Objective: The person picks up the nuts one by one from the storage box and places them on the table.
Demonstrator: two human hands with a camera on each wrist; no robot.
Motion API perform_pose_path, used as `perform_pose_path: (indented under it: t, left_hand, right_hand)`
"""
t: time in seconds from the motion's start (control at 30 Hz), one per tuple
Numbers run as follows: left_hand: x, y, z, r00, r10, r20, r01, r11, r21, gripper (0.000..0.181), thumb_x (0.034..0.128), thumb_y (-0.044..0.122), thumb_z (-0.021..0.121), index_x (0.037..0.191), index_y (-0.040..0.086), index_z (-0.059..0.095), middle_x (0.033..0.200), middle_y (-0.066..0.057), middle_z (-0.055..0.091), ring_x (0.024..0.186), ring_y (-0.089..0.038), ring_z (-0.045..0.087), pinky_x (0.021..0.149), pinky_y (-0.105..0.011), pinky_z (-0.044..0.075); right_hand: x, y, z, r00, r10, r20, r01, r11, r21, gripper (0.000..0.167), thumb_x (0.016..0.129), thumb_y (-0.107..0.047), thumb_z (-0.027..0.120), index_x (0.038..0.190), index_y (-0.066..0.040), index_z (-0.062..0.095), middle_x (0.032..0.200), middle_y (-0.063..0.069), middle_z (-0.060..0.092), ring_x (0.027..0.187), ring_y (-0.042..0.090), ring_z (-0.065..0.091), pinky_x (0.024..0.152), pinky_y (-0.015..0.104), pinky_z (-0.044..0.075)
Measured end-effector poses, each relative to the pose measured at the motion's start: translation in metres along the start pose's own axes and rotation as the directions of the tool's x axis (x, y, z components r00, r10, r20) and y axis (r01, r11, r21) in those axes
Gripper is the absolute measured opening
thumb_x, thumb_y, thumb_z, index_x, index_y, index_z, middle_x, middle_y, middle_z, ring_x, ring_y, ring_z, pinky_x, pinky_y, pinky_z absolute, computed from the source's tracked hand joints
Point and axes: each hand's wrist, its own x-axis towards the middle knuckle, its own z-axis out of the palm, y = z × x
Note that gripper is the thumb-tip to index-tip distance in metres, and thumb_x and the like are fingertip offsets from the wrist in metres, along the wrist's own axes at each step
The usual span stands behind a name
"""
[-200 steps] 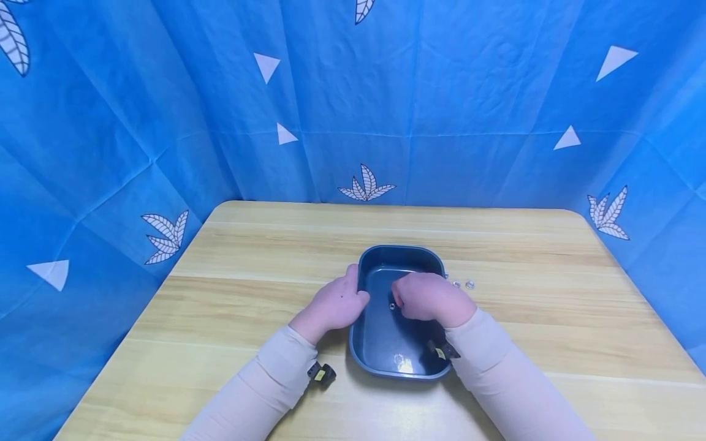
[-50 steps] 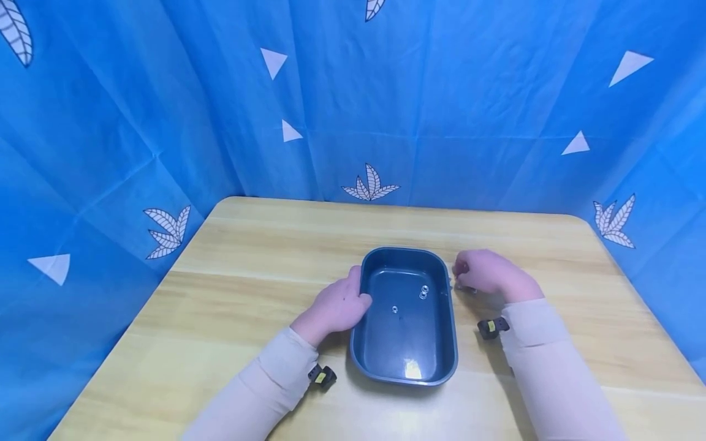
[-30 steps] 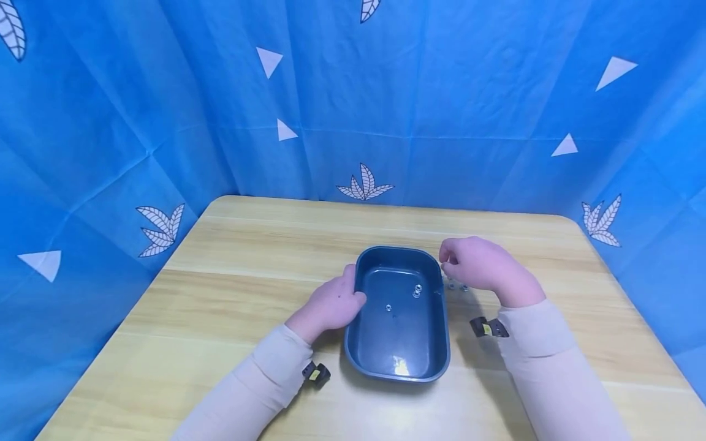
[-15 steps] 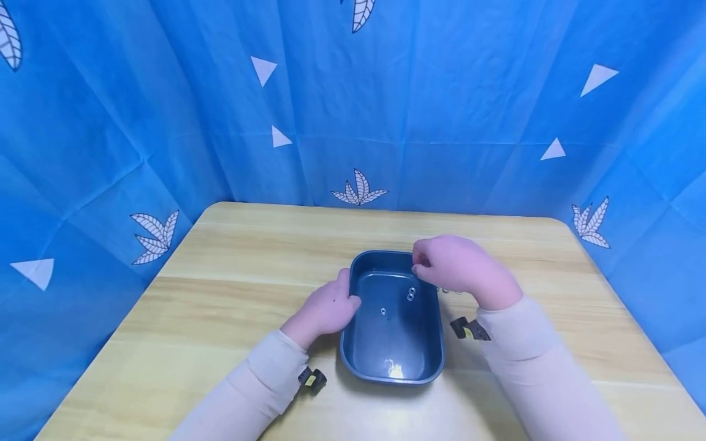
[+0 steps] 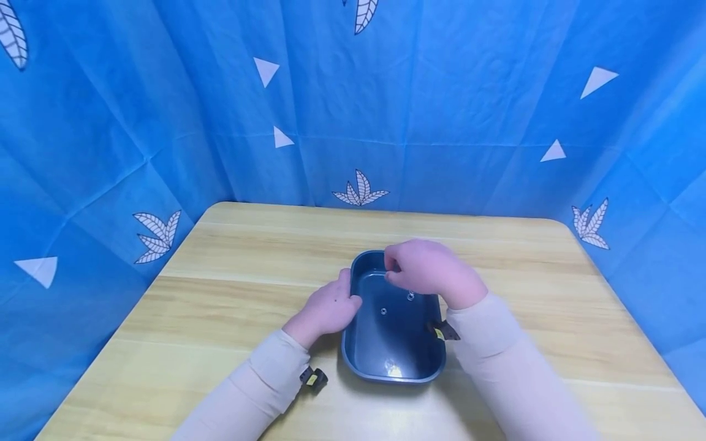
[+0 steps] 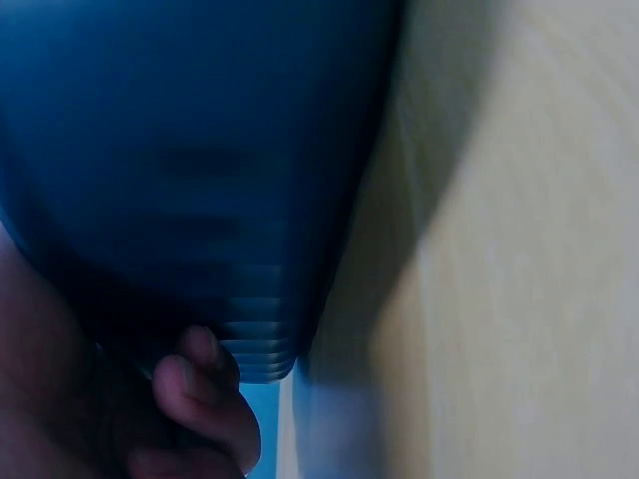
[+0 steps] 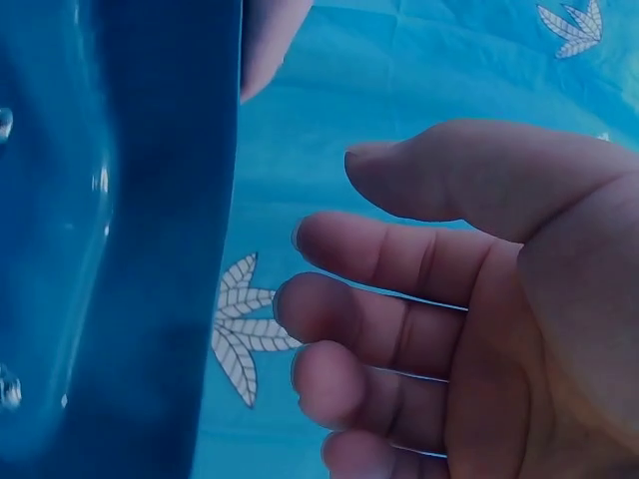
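Note:
A dark blue rectangular tray (image 5: 380,349) stands on the table. My left hand (image 5: 329,306) grips its left wall, thumb over the rim; in the left wrist view the curled fingers (image 6: 212,404) lie against the outside. Over the far right part of the tray hovers my right hand (image 5: 432,272). The right wrist view shows its fingers (image 7: 344,309) loosely bent, thumb apart, with nothing visible between them. On the tray floor lie a small shiny ring-like nut (image 5: 383,311) and another such nut (image 5: 410,296), partly covered by the right hand.
The wooden table (image 5: 248,263) has a blue patterned cloth (image 5: 469,110) hanging behind and beside it. Small cameras (image 5: 313,378) are strapped to both wrists. The table just right of the tray is partly hidden by my right arm.
My right hand has moved left, from small nuts on the table beside the tray to over the tray. It now covers one nut inside. The left hand keeps its grip.

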Motion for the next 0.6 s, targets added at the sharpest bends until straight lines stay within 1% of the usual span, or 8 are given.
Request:
perform_pose_path:
  t: [0.07,0.17,0.27,0.33,0.47,0.6]
  left_hand:
    - [0.000,0.000,0.000,1.000,-0.001,0.001,0.001,1.000,0.006,0.055,0.1009,0.029,0.050,0.144,-0.001,0.034,0.105,-0.011,0.061,0.085,-0.023,0.058,0.073,-0.040,0.048]
    - [0.000,0.001,-0.001,1.000,0.003,0.002,-0.003,1.000,0.018,0.055,0.1010,0.029,0.050,0.144,-0.002,0.035,0.101,-0.010,0.061,0.084,-0.023,0.058,0.072,-0.040,0.048]
    - [0.000,0.003,-0.001,1.000,0.007,0.007,-0.007,1.000,0.031,0.054,0.1008,0.029,0.050,0.143,-0.002,0.035,0.098,-0.009,0.060,0.082,-0.023,0.058,0.070,-0.039,0.047]
    - [0.000,0.004,-0.001,1.000,0.004,0.010,-0.005,1.000,0.029,0.054,0.1007,0.029,0.049,0.143,-0.003,0.034,0.095,-0.009,0.059,0.081,-0.024,0.058,0.069,-0.039,0.046]
    - [-0.001,0.004,-0.001,1.000,-0.009,0.014,0.009,1.000,0.028,0.054,0.1004,0.028,0.049,0.142,-0.003,0.034,0.090,-0.009,0.058,0.078,-0.023,0.057,0.065,-0.038,0.045]
    - [-0.001,0.003,-0.001,1.000,-0.012,0.008,0.011,0.999,0.043,0.050,0.1003,0.027,0.050,0.139,-0.002,0.036,0.083,-0.008,0.057,0.074,-0.023,0.056,0.063,-0.038,0.044]
  right_hand:
    - [0.003,-0.003,0.003,1.000,0.002,0.022,-0.002,1.000,-0.002,0.008,0.094,-0.027,0.068,0.093,-0.020,0.067,0.073,-0.006,0.061,0.067,0.015,0.057,0.065,0.034,0.047]
    - [0.007,-0.007,0.010,0.997,0.013,0.070,-0.011,0.999,-0.033,0.009,0.095,-0.030,0.068,0.095,-0.021,0.068,0.076,-0.007,0.062,0.069,0.015,0.057,0.067,0.035,0.047]
    - [0.011,-0.009,0.018,0.994,0.020,0.111,-0.010,0.996,-0.084,0.011,0.095,-0.033,0.067,0.091,-0.022,0.066,0.075,-0.008,0.061,0.070,0.014,0.057,0.066,0.035,0.046]
    - [0.012,-0.010,0.024,0.992,0.013,0.129,0.000,0.995,-0.100,0.012,0.094,-0.031,0.068,0.087,-0.022,0.064,0.073,-0.008,0.060,0.069,0.014,0.056,0.066,0.034,0.046]
    - [0.015,-0.012,0.034,0.985,0.003,0.170,0.011,0.997,-0.082,0.012,0.092,-0.026,0.070,0.085,-0.021,0.062,0.073,-0.007,0.060,0.069,0.015,0.056,0.068,0.035,0.047]
    - [0.017,-0.012,0.041,0.981,0.012,0.191,0.002,0.997,-0.075,0.008,0.090,-0.022,0.072,0.090,-0.021,0.065,0.077,-0.008,0.061,0.072,0.015,0.057,0.071,0.036,0.048]
